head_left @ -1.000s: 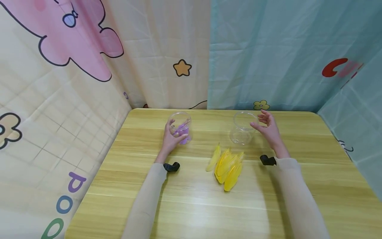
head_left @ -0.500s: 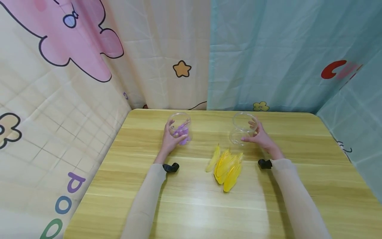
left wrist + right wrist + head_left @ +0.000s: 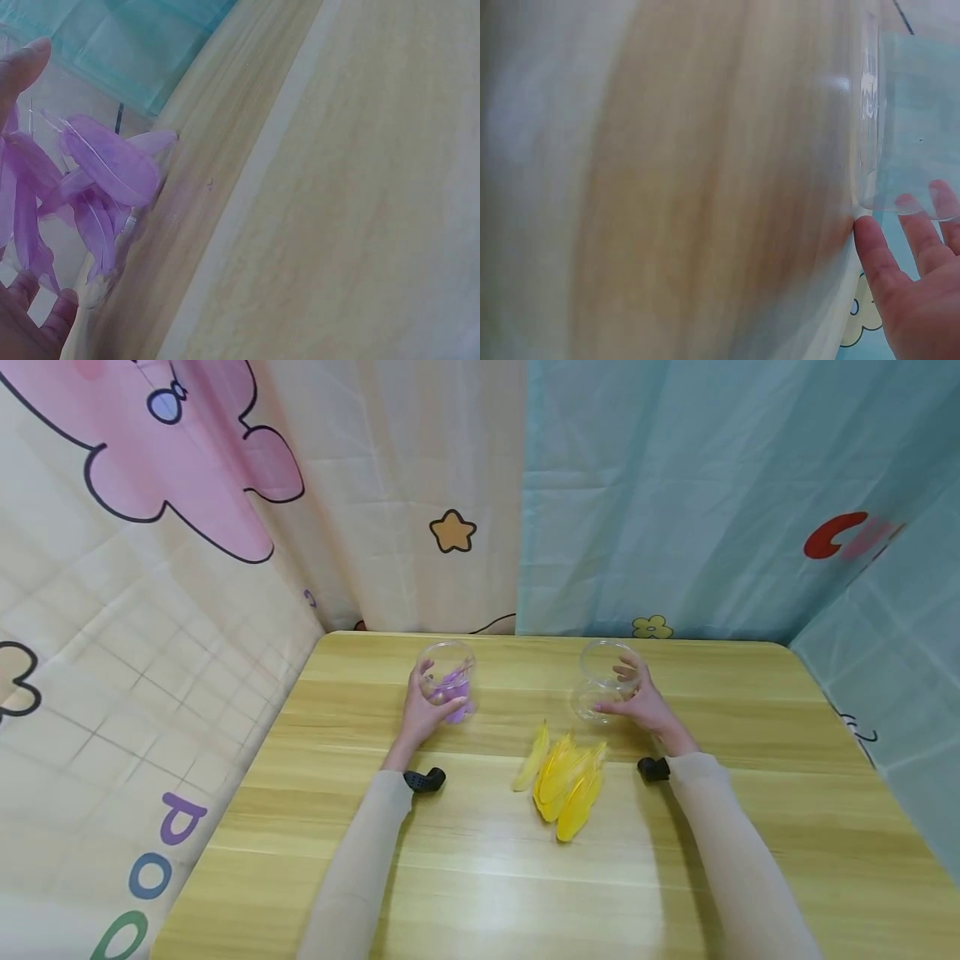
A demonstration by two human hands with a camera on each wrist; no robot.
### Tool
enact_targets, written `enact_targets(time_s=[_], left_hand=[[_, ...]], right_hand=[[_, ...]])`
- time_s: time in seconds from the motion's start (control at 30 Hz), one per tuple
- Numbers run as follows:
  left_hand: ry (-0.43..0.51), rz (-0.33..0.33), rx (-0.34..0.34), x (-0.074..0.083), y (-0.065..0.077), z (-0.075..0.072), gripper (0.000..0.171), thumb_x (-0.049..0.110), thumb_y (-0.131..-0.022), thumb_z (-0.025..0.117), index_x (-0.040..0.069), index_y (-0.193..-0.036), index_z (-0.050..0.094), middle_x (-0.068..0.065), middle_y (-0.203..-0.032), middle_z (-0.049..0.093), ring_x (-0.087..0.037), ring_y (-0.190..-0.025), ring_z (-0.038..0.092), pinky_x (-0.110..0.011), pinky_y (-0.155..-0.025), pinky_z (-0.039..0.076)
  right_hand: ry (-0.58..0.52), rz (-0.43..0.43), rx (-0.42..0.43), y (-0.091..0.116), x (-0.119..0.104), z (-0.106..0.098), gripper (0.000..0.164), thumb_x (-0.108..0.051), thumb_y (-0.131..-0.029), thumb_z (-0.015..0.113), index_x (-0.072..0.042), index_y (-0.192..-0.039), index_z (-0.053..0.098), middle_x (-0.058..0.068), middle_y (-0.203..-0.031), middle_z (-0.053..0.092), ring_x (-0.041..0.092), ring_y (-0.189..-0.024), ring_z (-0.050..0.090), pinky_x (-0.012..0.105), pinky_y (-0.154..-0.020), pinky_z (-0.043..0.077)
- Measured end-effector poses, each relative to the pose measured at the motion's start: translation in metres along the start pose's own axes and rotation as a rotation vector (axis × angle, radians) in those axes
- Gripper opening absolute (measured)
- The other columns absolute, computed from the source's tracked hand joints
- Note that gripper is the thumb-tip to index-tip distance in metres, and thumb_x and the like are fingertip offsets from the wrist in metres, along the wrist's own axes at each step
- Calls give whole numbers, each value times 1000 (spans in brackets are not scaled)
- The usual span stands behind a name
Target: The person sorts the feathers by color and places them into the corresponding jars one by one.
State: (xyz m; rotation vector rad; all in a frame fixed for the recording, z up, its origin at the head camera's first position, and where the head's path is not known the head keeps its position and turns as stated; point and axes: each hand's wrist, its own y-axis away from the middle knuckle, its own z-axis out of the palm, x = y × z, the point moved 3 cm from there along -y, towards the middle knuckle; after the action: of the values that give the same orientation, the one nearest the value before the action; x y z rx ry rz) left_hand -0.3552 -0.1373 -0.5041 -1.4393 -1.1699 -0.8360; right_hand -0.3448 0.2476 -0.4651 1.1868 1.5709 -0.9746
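At the back left of the table, my left hand (image 3: 422, 706) is wrapped round a clear plastic jar (image 3: 446, 650) with purple feathers (image 3: 456, 689) inside. The left wrist view shows these feathers (image 3: 112, 161) close up through the clear wall, with fingers and thumb around the jar. To the right, a second clear jar (image 3: 592, 703) stands upright with nothing seen in it. My right hand (image 3: 647, 703) holds its right side, thumb at the front and fingers behind. Fingers (image 3: 922, 236) touch this jar (image 3: 868, 112) in the right wrist view. Several yellow feathers (image 3: 566, 785) lie between and nearer than the jars.
One yellow feather (image 3: 532, 760) lies slightly left of the pile. The wooden table (image 3: 480, 893) has its far edge just behind the jars, against a printed curtain (image 3: 600, 527). Each wrist wears a small black camera (image 3: 426, 779).
My right hand has moved left and down from beside the second jar to take hold of it. The left hand keeps its grip on the jar of purple feathers. The view shifts slightly.
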Motion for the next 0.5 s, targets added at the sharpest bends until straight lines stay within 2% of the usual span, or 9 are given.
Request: enact_targets(time_s=[0.1,0.2,0.27,0.33,0.5], left_hand=[[2,-3,-10,12,3,0,100,16,-70,85,12,-148,23,-9,-148,28,-38,-133,27,-50,-102,34],[-2,-12,-8,14,3,-1,101,17,-70,86,18,-149,23,-7,-149,27,-36,-133,27,-48,-101,35],[-6,-19,-7,13,3,-1,104,15,-69,86,20,-150,20,-6,-150,26,-35,-134,25,-48,-103,33],[-20,-18,0,3,0,-1,108,19,-68,87,26,-151,18,0,-150,26,-31,-136,24,-46,-105,31],[-40,-15,-22,2,1,1,116,16,-69,86,25,-153,5,-3,-154,21,-33,-139,16,-49,-109,22]], right_hand=[[20,-15,10,-3,2,-1,98,-3,-75,80,-1,-145,11,27,-148,20,44,-133,17,59,-106,20],[40,-29,13,-4,2,-2,96,-5,-75,80,0,-144,13,27,-148,21,44,-133,19,58,-105,21],[44,-30,9,-4,1,-3,95,-5,-75,80,-1,-143,14,27,-147,22,44,-132,21,58,-105,22],[47,-26,2,-3,0,-3,94,-6,-75,80,0,-143,14,27,-147,22,44,-132,21,58,-104,23],[42,-16,-13,-3,3,-3,95,-8,-76,80,-1,-142,13,27,-148,21,43,-132,20,58,-105,22]])
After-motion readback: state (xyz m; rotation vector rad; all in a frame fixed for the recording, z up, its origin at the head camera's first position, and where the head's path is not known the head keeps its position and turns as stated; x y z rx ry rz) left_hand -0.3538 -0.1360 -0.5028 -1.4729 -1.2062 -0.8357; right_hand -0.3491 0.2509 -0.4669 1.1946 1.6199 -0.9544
